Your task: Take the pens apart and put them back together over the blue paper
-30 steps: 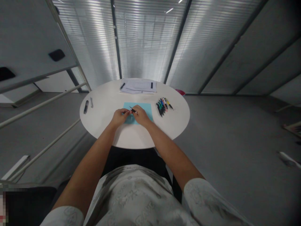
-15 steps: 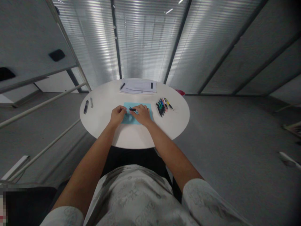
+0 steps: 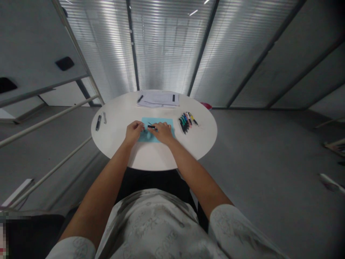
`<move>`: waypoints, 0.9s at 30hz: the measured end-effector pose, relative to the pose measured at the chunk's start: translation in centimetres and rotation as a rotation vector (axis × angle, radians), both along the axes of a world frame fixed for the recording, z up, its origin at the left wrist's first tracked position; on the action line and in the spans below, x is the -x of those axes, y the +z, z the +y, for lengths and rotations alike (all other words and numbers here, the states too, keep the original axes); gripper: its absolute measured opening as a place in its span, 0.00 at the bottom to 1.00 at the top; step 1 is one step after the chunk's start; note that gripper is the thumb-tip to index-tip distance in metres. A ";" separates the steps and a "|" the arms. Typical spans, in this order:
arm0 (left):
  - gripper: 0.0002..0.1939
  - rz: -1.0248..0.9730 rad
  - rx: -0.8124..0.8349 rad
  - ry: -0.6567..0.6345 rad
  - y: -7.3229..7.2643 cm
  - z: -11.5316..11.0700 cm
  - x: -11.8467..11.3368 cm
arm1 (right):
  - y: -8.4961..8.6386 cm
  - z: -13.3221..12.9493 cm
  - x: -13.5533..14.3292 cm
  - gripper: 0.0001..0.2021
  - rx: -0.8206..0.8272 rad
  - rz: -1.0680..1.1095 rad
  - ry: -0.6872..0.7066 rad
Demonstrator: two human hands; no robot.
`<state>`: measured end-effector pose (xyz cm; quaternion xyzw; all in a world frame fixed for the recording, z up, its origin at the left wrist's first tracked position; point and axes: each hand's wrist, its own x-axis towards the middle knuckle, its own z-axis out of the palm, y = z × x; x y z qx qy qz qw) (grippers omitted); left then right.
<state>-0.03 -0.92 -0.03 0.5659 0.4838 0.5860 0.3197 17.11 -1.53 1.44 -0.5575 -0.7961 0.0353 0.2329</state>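
Pen part (image 3: 151, 126), short, dark and cylindrical, held above the blue sheet near the middle of the bench. The round white bench (image 3: 115, 127) supports the full arrangement. At its far side lies a stack of papers (image 3: 159, 98), with a slim dark pen (image 3: 140, 98) resting on the left portion. The blue sheet (image 3: 147, 120) lies flat beneath the hands, partly covered by them. The left hand (image 3: 133, 132) has its thumb and fingers brought together in a pinch around a small pale piece (image 3: 144, 125), too small to identify. The right hand (image 3: 164, 132) pinches the dark pen part between thumb and fingers, its other fingers loosely curled. The recent change is a parting of the fingertips, which leaves a narrow gap of blue between the hands; this suggests that the two held pieces are separate from each other. To the right of the sheet, a group of assorted pens (image 3: 185, 123) lies side by side, with dark, green, blue, pink and yellow parts visible. Near the left edge are a dark pen-like object (image 3: 98, 123) and, just beside it, a smaller pale object (image 3: 104, 117). A thin dark strip (image 3: 150, 123) shows beside the held part; whether it is attached cannot be told.
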 end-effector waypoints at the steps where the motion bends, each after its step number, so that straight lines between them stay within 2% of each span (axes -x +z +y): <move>1: 0.06 0.025 0.002 -0.010 -0.1 0.0 0.0 | 0.0 0.0 0.0 0.25 0.002 -0.006 0.004; 18: 0.11 0.137 0.010 -0.023 -0.9 0.3 0.1 | 0.1 0.0 -0.1 0.24 -0.003 -0.025 0.006; 27: 0.13 0.135 0.022 -0.042 -0.6 0.2 0.0 | 0.0 0.1 0.0 0.23 0.030 -0.008 0.017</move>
